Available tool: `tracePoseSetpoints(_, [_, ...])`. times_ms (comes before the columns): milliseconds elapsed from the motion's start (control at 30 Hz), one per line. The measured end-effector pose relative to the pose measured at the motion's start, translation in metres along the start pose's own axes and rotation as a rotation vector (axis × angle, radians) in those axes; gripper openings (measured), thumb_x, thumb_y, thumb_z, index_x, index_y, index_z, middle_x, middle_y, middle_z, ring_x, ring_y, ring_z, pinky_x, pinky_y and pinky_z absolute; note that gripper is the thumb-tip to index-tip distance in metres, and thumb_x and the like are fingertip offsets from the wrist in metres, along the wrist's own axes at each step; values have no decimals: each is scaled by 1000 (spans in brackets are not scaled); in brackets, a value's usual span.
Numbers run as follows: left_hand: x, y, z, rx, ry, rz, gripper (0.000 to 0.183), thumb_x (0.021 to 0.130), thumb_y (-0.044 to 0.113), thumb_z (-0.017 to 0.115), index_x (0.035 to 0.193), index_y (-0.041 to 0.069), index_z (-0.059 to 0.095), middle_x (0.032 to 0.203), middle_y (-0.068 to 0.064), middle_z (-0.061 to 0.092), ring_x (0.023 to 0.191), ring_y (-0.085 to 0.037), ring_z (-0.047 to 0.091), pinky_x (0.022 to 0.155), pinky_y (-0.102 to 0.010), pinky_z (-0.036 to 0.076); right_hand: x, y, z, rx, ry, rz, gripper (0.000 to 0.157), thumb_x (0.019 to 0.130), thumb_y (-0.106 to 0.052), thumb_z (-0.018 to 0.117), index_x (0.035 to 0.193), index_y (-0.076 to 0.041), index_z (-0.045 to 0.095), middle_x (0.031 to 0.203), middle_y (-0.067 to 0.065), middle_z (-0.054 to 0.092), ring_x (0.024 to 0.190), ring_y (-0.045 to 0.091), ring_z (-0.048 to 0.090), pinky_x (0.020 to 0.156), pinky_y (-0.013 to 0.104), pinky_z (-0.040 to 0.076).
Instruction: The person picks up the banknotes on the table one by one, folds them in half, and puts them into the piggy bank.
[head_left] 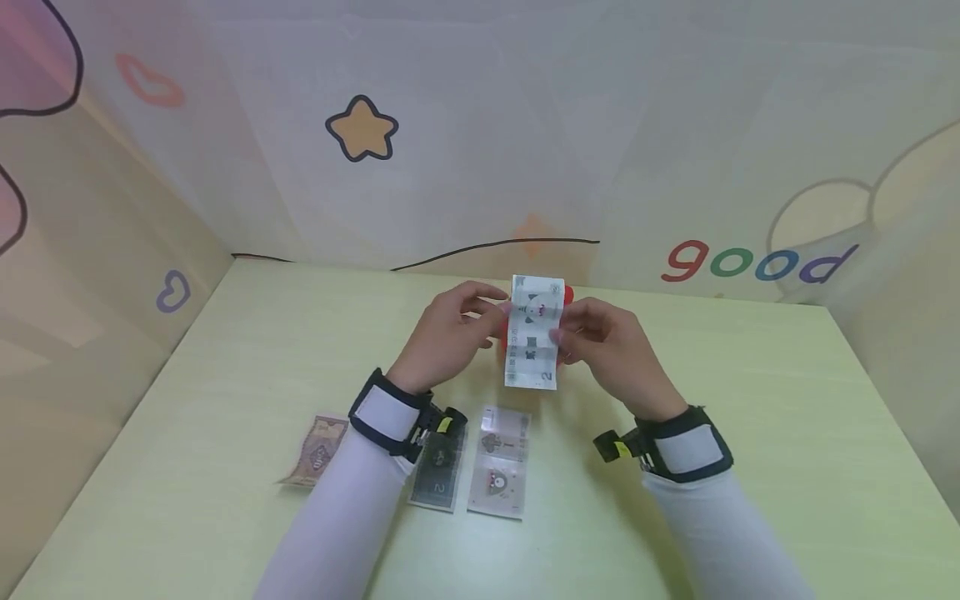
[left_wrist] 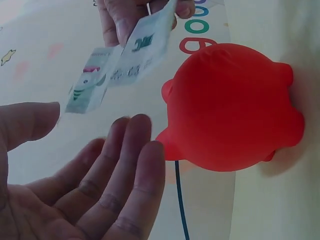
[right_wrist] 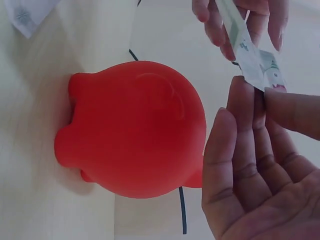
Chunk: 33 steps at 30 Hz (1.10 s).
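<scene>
A creased white-and-green play banknote [head_left: 534, 333] with a 2 on it is held up over the table. My right hand [head_left: 618, 354] pinches it by its right edge between thumb and fingers. On its other side my left hand [head_left: 446, 337] has thumb and fingers spread apart, the thumb tip close to the note's edge. Behind the note stands a round red piggy bank [left_wrist: 230, 110], mostly hidden in the head view. Both wrist views show it on its short feet, with the hands and note above it.
Nearer me on the pale table [head_left: 787, 433] lie a pinkish-grey banknote [head_left: 498, 467], a dark green one [head_left: 437, 475] and a brown, curled one [head_left: 318, 450]. My left sleeve partly covers the brown note. A printed cloth wall [head_left: 480, 150] rises behind the table.
</scene>
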<state>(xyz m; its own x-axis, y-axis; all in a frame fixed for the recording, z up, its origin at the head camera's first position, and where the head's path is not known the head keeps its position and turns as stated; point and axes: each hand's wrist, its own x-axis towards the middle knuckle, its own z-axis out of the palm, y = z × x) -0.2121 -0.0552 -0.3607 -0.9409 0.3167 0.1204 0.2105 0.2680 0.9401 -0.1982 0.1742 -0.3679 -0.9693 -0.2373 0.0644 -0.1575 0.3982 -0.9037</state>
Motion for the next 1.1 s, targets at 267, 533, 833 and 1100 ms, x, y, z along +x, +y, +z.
tracePoseSetpoints(267, [0, -3, 4, -38, -84, -24, 28, 97, 9, 57, 124, 3, 59, 103, -11, 68, 84, -24, 66, 75, -38, 59, 1, -2, 1, 46, 59, 70, 29, 94, -15, 63, 121, -7, 60, 106, 12, 65, 82, 24, 65, 75, 29, 58])
tracePoseSetpoints(533, [2, -6, 5, -70, -76, -46, 27, 95, 4, 57, 122, 2, 60, 99, -12, 70, 82, -29, 67, 72, -34, 59, 0, -3, 0, 45, 63, 72, 30, 94, -16, 63, 123, -8, 59, 105, 13, 65, 83, 23, 64, 75, 30, 58])
tracePoseSetpoints(833, [2, -1, 4, -81, -56, -62, 25, 94, 4, 60, 119, 2, 62, 99, -14, 70, 79, -31, 67, 71, -34, 60, 2, -6, 1, 53, 70, 80, 27, 94, -14, 63, 120, -9, 60, 101, 12, 66, 81, 23, 64, 72, 31, 58])
tracePoseSetpoints(1100, [2, -4, 7, -70, -38, -74, 24, 93, 4, 61, 117, 3, 62, 98, -13, 70, 78, -30, 67, 71, -34, 60, -2, -3, 1, 38, 60, 89, 29, 94, -15, 63, 122, -8, 59, 100, 14, 66, 84, 32, 63, 72, 32, 58])
